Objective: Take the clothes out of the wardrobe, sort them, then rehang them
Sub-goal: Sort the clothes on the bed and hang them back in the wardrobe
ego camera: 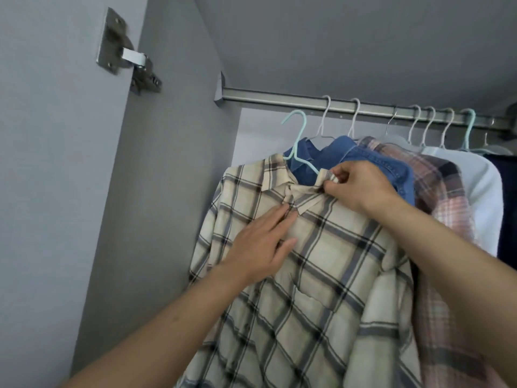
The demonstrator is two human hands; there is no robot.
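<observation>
Nearest the camera, two bare forearms are reaching up and forward into the wardrobe (pixel 167 135), both meeting on a cream plaid shirt (pixel 321 289) that is filling the lower middle of the view. The left hand (pixel 260 247) is lying flat on the shirt's chest just below the collar, its fingers straight and spread, pressing on the cloth without grasping it. The right hand (pixel 361 186) is sitting higher, at the collar, where its thumb and fingertips are pinching a fold of the collar fabric. The shirt is hanging on a mint green hanger (pixel 296 141), whose hook is standing free just below the rail (pixel 279 96) rather than over it, toward the rail's left end. Behind the plaid shirt, garments are hanging in a row from the rail: first a dark blue shirt (pixel 303 161), then a blue denim shirt (pixel 372 161) touching it, and next a pink plaid shirt (pixel 436 186) running down the right side. Further toward the right end of the rail a white garment (pixel 486 186) is hanging, with a dark navy one (pixel 509 205) at the frame's right edge. Pale hanger hooks are looping over the rail above these, with another mint one (pixel 470 127) near the right end. On the far left, a metal hinge (pixel 126 49) is joining the open door to the wardrobe's grey side wall.
</observation>
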